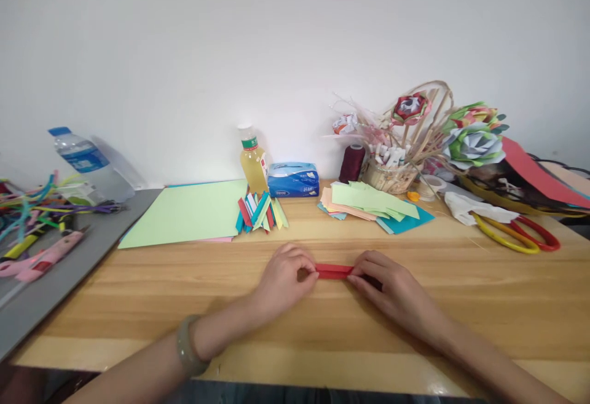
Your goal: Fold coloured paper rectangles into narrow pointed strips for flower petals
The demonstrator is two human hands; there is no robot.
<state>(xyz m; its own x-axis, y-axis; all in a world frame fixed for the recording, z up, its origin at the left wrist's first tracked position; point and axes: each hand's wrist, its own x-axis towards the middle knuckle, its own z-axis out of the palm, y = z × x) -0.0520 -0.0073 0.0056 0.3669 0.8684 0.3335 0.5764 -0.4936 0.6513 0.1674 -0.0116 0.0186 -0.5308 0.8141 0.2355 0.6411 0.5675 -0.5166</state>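
A narrow red paper strip (334,271), with a fold line along its length, stretches between my two hands just at the wooden tabletop (295,324). My left hand (286,276) pinches its left end between thumb and fingers. At the right end, my right hand (385,281) grips it the same way. The strip's two ends are hidden under my fingertips. Beyond my left hand stands a bunch of folded paper strips (258,212) in red, blue, white, green and yellow. Past my right hand lie loose green and orange paper pieces (369,201) over a blue sheet.
Green paper sheets (188,213) lie back left. A drink bottle (254,164) and tissue pack (294,179) stand by the wall. Scissors (511,232), a thread spool (353,163) and a basket with paper flowers (391,173) sit right. A glue gun (48,256) rests far left.
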